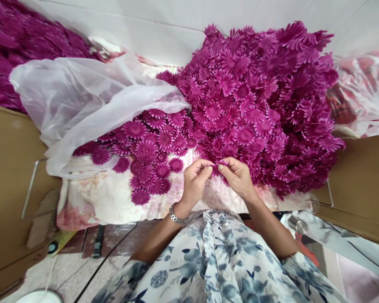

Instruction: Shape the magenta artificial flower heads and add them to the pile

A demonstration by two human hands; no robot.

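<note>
My left hand (195,180), with a metal watch on its wrist, pinches the edge of a magenta artificial flower (221,162) between thumb and forefinger. On the flower's other side my right hand (239,177) pinches it the same way. Most of that flower is hidden by the fingers. Just beyond both hands rises a large heap of magenta artificial flowers (244,113). To the left of my left hand, flat magenta flower heads (145,151) lie loosely piled on a pale patterned cloth (110,195).
A translucent white plastic bag (91,99) covers part of the left pile. Cardboard boxes stand at left (12,176) and right (363,181). Another magenta pile (28,38) fills the far left corner. A clear plastic bag (364,90) lies at right, and a white tiled wall (173,14) stands behind.
</note>
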